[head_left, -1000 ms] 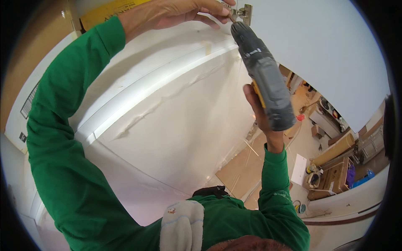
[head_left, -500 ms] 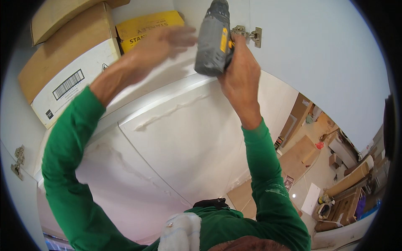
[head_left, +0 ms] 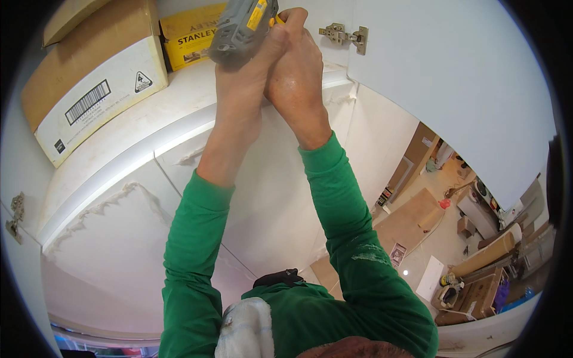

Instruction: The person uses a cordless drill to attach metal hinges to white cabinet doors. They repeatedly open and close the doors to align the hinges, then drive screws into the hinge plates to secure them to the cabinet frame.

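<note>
A grey and black cordless drill (head_left: 242, 33) with a yellow label is raised at the top of the view, its front end cut off by the frame edge. My right hand (head_left: 298, 71) is closed on its handle, with the index finger bent near the yellow trigger. Pressed against the right, my left hand (head_left: 242, 86) is also closed round the drill's lower part; most of its fingers are hidden behind the tool. To the right of both hands, a metal cabinet hinge (head_left: 345, 37) joins the cabinet side and an open white door (head_left: 447, 77).
A brown and white cardboard box (head_left: 98, 95) and a yellow box (head_left: 190, 51) stand on the cabinet's white shelf (head_left: 134, 132). Another hinge (head_left: 16, 218) is at far left. Far below on the right, cardboard, a wooden crate (head_left: 477, 295) and tools lie on the floor.
The drill and my right hand have moved left and tilted. My left hand, apart from the drill before, has come in to grip it beside the right. The hinge at right is now uncovered.
</note>
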`<state>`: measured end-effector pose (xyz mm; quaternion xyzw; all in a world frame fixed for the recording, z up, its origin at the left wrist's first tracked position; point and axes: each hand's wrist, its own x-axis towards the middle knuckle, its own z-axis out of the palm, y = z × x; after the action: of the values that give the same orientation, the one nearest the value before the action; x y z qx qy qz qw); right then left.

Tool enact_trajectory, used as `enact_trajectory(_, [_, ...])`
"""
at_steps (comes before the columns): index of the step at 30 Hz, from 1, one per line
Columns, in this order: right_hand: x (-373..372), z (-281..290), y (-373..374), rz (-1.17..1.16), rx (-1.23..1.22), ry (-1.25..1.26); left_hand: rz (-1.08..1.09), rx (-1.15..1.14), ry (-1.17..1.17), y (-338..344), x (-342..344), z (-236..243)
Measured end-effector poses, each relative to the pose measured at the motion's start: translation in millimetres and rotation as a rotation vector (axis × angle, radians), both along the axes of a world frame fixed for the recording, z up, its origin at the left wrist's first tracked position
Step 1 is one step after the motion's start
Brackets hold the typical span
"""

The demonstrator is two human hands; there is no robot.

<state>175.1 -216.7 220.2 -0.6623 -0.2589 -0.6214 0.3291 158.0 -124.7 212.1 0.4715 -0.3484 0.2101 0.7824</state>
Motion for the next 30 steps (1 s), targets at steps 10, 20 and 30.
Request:
enact_trajectory(10, [-45,-7,-68,0.109,-0.388,0.199,-0.083,-0.331,0.09,-18,6,-10])
enact_trajectory(20, [3,42,-150,-0.924,-0.958,-0.235,-0.233,-0.316,0.152,-8,-2,-9])
enact_trajectory(30, [21,55,-160,-1.086,-1.21,-0.047,-0.257,-0.443,0.188,10,-7,2])
